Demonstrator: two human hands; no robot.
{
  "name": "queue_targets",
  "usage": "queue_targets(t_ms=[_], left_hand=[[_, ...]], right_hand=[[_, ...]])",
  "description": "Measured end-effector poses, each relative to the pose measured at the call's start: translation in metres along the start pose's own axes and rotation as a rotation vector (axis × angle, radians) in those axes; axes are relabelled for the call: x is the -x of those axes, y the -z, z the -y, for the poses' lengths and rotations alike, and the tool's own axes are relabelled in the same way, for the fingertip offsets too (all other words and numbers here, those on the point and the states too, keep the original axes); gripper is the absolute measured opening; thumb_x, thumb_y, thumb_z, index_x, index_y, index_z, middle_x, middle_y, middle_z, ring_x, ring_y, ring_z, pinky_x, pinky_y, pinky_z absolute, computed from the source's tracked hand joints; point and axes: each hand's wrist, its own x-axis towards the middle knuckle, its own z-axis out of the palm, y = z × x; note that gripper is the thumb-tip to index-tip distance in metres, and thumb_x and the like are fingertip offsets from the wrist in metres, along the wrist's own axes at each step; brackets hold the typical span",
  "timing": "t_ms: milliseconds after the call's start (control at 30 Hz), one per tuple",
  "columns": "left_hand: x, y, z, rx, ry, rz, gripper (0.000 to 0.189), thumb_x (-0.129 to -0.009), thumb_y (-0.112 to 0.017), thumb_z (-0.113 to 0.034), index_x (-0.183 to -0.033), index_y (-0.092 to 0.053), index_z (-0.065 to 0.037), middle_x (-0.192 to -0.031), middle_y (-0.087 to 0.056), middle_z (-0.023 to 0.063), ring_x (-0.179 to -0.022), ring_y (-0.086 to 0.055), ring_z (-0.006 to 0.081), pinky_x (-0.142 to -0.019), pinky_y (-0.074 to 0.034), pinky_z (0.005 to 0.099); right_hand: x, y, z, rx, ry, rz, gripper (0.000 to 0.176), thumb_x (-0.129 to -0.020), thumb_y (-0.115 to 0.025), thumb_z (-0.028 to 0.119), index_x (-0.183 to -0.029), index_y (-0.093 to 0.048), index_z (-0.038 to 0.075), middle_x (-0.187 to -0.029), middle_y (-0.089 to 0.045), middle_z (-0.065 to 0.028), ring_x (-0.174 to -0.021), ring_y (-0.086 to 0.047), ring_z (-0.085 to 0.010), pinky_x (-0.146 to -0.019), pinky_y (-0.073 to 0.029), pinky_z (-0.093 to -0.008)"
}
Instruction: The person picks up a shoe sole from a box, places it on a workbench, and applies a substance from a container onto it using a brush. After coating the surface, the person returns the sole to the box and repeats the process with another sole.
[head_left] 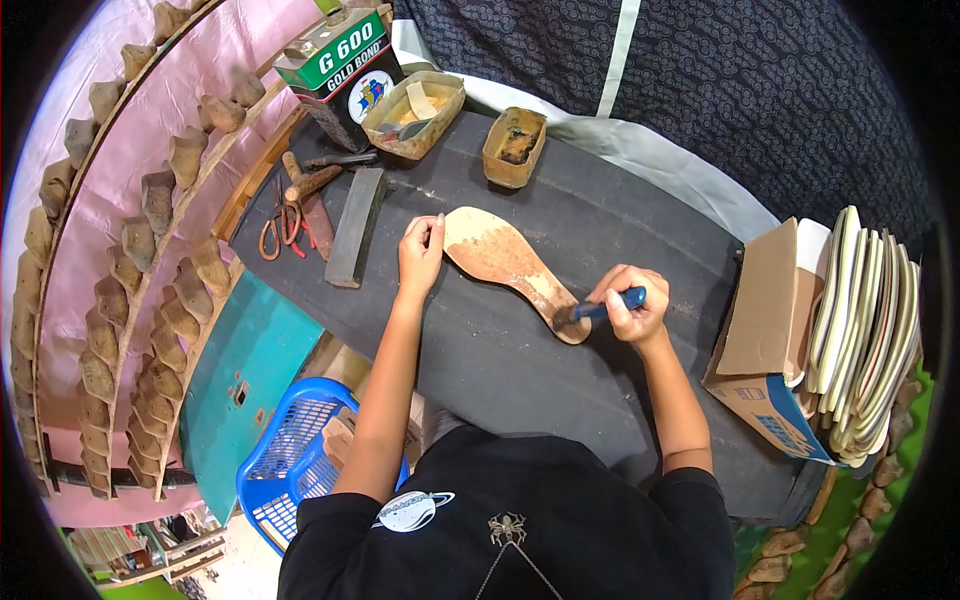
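Observation:
A tan shoe sole (505, 254) lies on the dark worktable, its wide end near my left hand and its narrow end towards the right. Its surface looks partly coated, with darker brown patches. My left hand (421, 256) pinches the edge of the wide end. In my right hand (638, 303) is a brush (604, 307) with a blue handle, its bristles touching the narrow end of the sole. Part of the handle is hidden by my fingers.
A grey block (355, 228), scissors (283, 225) and a hammer (310, 180) lie at the left. Behind stand a G 600 can (335, 75) and two tubs (415, 115) (515, 148). A cardboard box (765, 330) of soles stands right; a blue basket (290, 450) sits below left.

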Motion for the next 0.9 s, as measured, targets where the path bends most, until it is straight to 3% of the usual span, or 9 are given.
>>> queue_targets(t_ms=[33, 67, 233, 300, 367, 467, 633, 833, 900], left_hand=[[0.000, 0.000, 0.000, -0.001, 0.000, 0.001, 0.023, -0.085, -0.052, -0.017, -0.077, -0.055, 0.005, -0.074, -0.053, 0.0056, -0.061, -0.049, 0.0077, -0.056, -0.041, 0.0219], [0.000, 0.000, 0.000, -0.003, -0.001, 0.002, 0.023, -0.085, -0.052, -0.017, -0.076, -0.054, 0.005, -0.074, -0.053, 0.0055, -0.061, -0.049, 0.0074, -0.056, -0.041, 0.0218], [0.000, 0.000, 0.001, 0.000, -0.005, -0.006, 0.023, -0.085, -0.052, -0.017, -0.076, -0.054, 0.005, -0.074, -0.053, 0.0059, -0.061, -0.050, 0.0080, -0.056, -0.041, 0.0219], [0.000, -0.001, 0.000, -0.005, -0.006, -0.006, 0.024, -0.085, -0.052, -0.017, -0.076, -0.054, 0.005, -0.074, -0.053, 0.0061, -0.062, -0.050, 0.0084, -0.057, -0.041, 0.0221], [0.000, -0.001, 0.000, 0.001, -0.015, -0.012, 0.025, -0.086, -0.051, -0.018, -0.076, -0.055, 0.004, -0.074, -0.052, 0.0033, -0.062, -0.043, 0.0064, -0.056, -0.036, 0.0207], [-0.001, -0.002, 0.002, 0.007, -0.018, -0.011, 0.025, -0.086, -0.051, -0.018, -0.076, -0.055, 0.005, -0.074, -0.052, 0.0040, -0.063, -0.044, 0.0068, -0.057, -0.037, 0.0207], [0.000, -0.002, 0.004, 0.006, -0.028, -0.003, 0.025, -0.086, -0.051, -0.018, -0.077, -0.055, 0.004, -0.075, -0.053, 0.0046, -0.065, -0.046, 0.0073, -0.059, -0.038, 0.0210], [0.000, -0.001, 0.002, -0.003, -0.043, -0.006, 0.023, -0.085, -0.052, -0.016, -0.076, -0.054, 0.005, -0.075, -0.054, 0.0080, -0.063, -0.051, 0.0104, -0.059, -0.042, 0.0236], [0.000, -0.001, 0.000, -0.007, -0.044, -0.004, 0.023, -0.085, -0.052, -0.016, -0.076, -0.054, 0.005, -0.075, -0.054, 0.0080, -0.063, -0.051, 0.0105, -0.059, -0.042, 0.0237]], right_hand=[[0.000, -0.003, 0.001, -0.005, -0.024, -0.078, 0.010, -0.068, -0.054, 0.004, -0.060, -0.048, 0.003, -0.058, -0.057, -0.0086, -0.047, -0.055, -0.0153, -0.044, -0.042, -0.0246], [0.000, -0.003, 0.002, -0.029, -0.066, -0.056, 0.008, -0.071, -0.056, 0.004, -0.065, -0.052, 0.001, -0.066, -0.061, -0.0108, -0.056, -0.059, -0.0171, -0.050, -0.046, -0.0255], [0.000, -0.015, -0.006, -0.035, -0.038, -0.045, 0.007, -0.071, -0.061, 0.004, -0.074, -0.056, 0.000, -0.077, -0.062, -0.0128, -0.072, -0.062, -0.0211, -0.061, -0.048, -0.0282], [0.000, -0.013, -0.006, 0.080, -0.003, 0.069, 0.008, -0.069, -0.061, 0.004, -0.073, -0.055, 0.000, -0.077, -0.062, -0.0122, -0.070, -0.062, -0.0217, -0.060, -0.048, -0.0276], [0.000, -0.013, -0.005, 0.105, 0.037, 0.041, 0.007, -0.067, -0.060, 0.003, -0.068, -0.054, 0.001, -0.069, -0.061, -0.0108, -0.061, -0.061, -0.0207, -0.054, -0.047, -0.0262], [-0.001, -0.008, 0.000, 0.090, 0.067, -0.003, 0.012, -0.063, -0.056, 0.001, -0.056, -0.046, 0.004, -0.051, -0.050, -0.0059, -0.041, -0.049, -0.0170, -0.039, -0.038, -0.0260], [0.000, 0.002, 0.001, 0.128, 0.053, 0.021, 0.013, -0.063, -0.055, 0.002, -0.055, -0.044, 0.005, -0.048, -0.047, -0.0047, -0.037, -0.046, -0.0162, -0.037, -0.035, -0.0255], [-0.004, -0.015, 0.000, 0.042, -0.006, -0.109, 0.009, -0.068, -0.060, 0.003, -0.065, -0.052, 0.002, -0.063, -0.059, -0.0084, -0.054, -0.058, -0.0175, -0.048, -0.044, -0.0252], [-0.004, -0.018, -0.003, 0.027, -0.063, -0.021, 0.006, -0.072, -0.058, 0.000, -0.073, -0.053, 0.000, -0.073, -0.061, -0.0133, -0.068, -0.061, -0.0210, -0.061, -0.048, -0.0280]])
